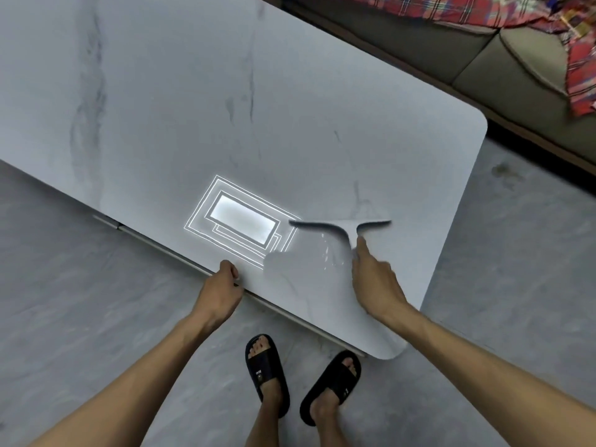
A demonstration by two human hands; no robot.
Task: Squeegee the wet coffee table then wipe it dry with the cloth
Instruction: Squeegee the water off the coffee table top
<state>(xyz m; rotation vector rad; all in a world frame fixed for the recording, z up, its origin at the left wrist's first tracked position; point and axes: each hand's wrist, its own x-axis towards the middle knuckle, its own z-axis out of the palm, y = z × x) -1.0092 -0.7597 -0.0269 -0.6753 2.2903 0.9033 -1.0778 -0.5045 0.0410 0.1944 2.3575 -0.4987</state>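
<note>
Hands are both occupied. The left hand [222, 282], left of the squeegee [346, 228], is curled over the near rim of the bench [193, 108]. The right hand [374, 279], just behind the squeegee, is closed round its handle. Between the left hand and the squeegee, a bright ceiling-light reflection [238, 224] is seen on the marble-patterned top. The squeegee's blade is laid on the surface, and glinting streaks of water [326, 251] are seen just behind it, on the person's side.

The squeegeeing step is judged to be under way. Streaks could be left if the blade were tilted or the pressure eased. A quick stroke is suggested by the blur on the right hand, and water could be flung by it. Water drawn off the rim would be dropped onto the floor [80, 285] by the sandalled feet [267, 372], and a slip could be caused.

Well right of the squeegee, plaid fabric [580, 69] lies on a sofa [503, 59]. Whether it is the wiping cloth cannot be told.
</note>
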